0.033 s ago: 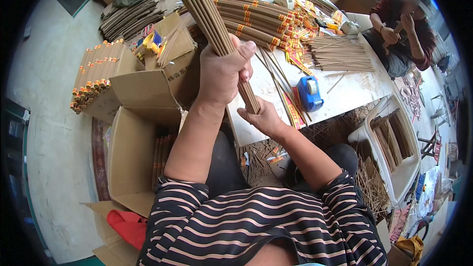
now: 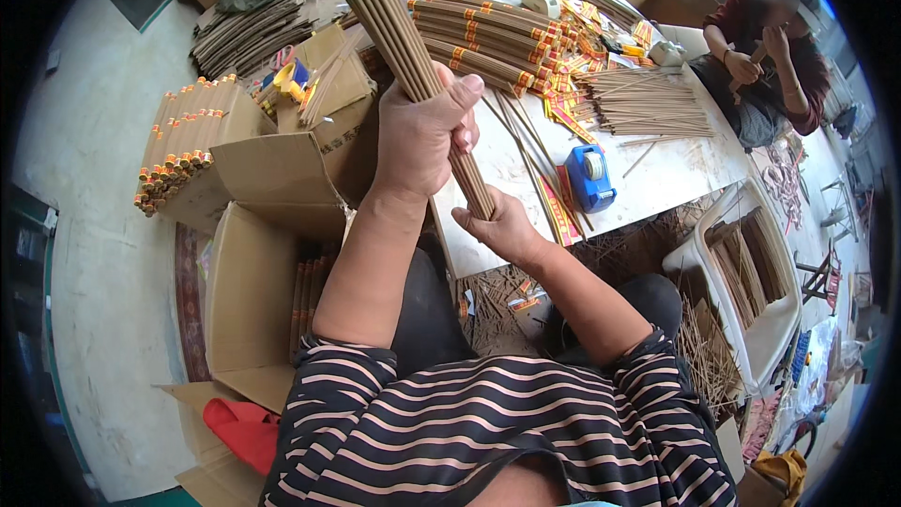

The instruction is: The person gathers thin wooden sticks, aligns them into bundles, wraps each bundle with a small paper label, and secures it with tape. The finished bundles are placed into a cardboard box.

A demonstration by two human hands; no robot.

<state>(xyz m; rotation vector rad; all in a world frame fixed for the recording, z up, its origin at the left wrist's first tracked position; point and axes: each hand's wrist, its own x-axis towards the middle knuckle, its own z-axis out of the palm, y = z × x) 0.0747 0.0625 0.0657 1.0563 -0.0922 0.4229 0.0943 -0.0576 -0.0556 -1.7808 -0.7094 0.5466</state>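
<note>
Both hands clamp one tilted bundle (image 2: 399,42) of brown sticks over the table's near left corner.
The left hand (image 2: 422,136) wraps tightly around the bundle's middle, thumb uppermost; the right hand (image 2: 507,227) closes about its lower end, and the upper end leans away to the left. On the table (image 2: 690,174), a blue tape dispenser (image 2: 590,183) stands just beside loose sticks (image 2: 528,155) and a red-and-yellow strip (image 2: 556,211); farther back lie banded bundles (image 2: 488,33) and a spread of sticks (image 2: 648,105). An open box (image 2: 246,291) sits left of the left forearm, a white tub (image 2: 692,256) to the right, and a co-worker (image 2: 798,94) sits beyond the table's right side.
</note>
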